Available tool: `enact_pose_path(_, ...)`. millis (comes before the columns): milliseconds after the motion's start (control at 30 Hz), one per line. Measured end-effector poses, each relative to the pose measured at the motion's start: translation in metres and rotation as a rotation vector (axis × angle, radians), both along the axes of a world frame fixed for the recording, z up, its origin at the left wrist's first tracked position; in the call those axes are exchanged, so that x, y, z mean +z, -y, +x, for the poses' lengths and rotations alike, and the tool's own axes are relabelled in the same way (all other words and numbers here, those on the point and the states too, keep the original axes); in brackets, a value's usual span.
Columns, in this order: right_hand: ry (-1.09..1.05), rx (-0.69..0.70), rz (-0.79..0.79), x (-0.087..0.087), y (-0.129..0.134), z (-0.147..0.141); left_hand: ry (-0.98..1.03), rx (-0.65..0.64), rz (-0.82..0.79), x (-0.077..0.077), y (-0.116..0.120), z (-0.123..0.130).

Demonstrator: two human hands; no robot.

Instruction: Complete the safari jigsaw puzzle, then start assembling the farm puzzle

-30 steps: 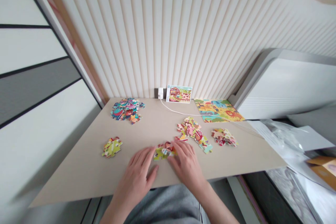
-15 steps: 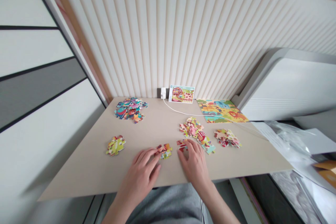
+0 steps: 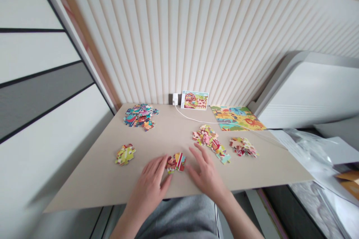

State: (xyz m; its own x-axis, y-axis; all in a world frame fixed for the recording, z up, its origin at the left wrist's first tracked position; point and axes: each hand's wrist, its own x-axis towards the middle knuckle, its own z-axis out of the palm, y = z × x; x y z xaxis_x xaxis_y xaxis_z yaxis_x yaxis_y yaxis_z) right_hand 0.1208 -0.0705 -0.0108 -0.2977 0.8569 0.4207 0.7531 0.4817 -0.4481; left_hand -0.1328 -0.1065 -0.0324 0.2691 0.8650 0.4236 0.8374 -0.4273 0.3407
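Note:
A small cluster of puzzle pieces [image 3: 176, 162] lies flat near the table's front edge, showing brown, yellow and a red-and-white strip. My left hand [image 3: 153, 177] holds the cluster's left end, index fingertip at its upper corner and thumb at its lower one. Just right of the cluster, my right hand [image 3: 206, 173] is open, fingers spread and apart from the pieces. Beyond that hand lies a long, loose group of farm-picture puzzle pieces [image 3: 209, 138], with a light blue piece at its near end.
A blue puzzle pile [image 3: 140, 115] lies back left, a green one [image 3: 125, 154] front left, a mixed one [image 3: 243, 146] at right. A farm picture card [image 3: 195, 100] leans on the wall beside a white charger [image 3: 175, 99]. Its cable crosses an animal picture board [image 3: 238, 118].
My right hand has let go of the red-and-white piece and opened. That piece has moved left and now lies against the pieces by my left hand.

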Motion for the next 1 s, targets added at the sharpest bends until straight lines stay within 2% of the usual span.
enact_pose_path(33,0.053,-0.080,0.047,0.000,-0.004,0.010,-0.004,-0.006,0.005,0.001,0.000,0.000)
enact_pose_path(100,0.130,-0.325,0.126,-0.003,-0.015,0.035,-0.012,-0.024,0.005,0.004,-0.001,0.000)
enact_pose_path(167,0.206,-0.439,0.123,-0.009,-0.024,0.060,-0.017,-0.033,0.001,0.007,-0.001,0.001)
enact_pose_path(300,0.239,-0.408,0.052,-0.018,-0.030,0.086,-0.003,-0.016,-0.003,0.010,0.000,0.002)
enact_pose_path(467,0.221,-0.493,0.090,-0.014,-0.023,0.074,0.027,0.020,0.004,0.012,0.002,0.003)
enact_pose_path(567,0.205,-0.566,0.098,-0.012,-0.021,0.068,-0.029,-0.039,-0.041,0.021,0.003,0.004)
enact_pose_path(667,0.202,-0.575,0.081,-0.013,-0.021,0.069,-0.049,-0.090,-0.063,0.027,0.003,0.006)
enact_pose_path(933,0.177,-0.469,0.082,-0.021,-0.024,0.079,0.130,-0.033,-0.008,0.011,0.004,0.001)
enact_pose_path(1000,0.149,-0.467,0.069,-0.024,-0.025,0.082,0.192,0.016,0.012,0.007,0.002,-0.002)
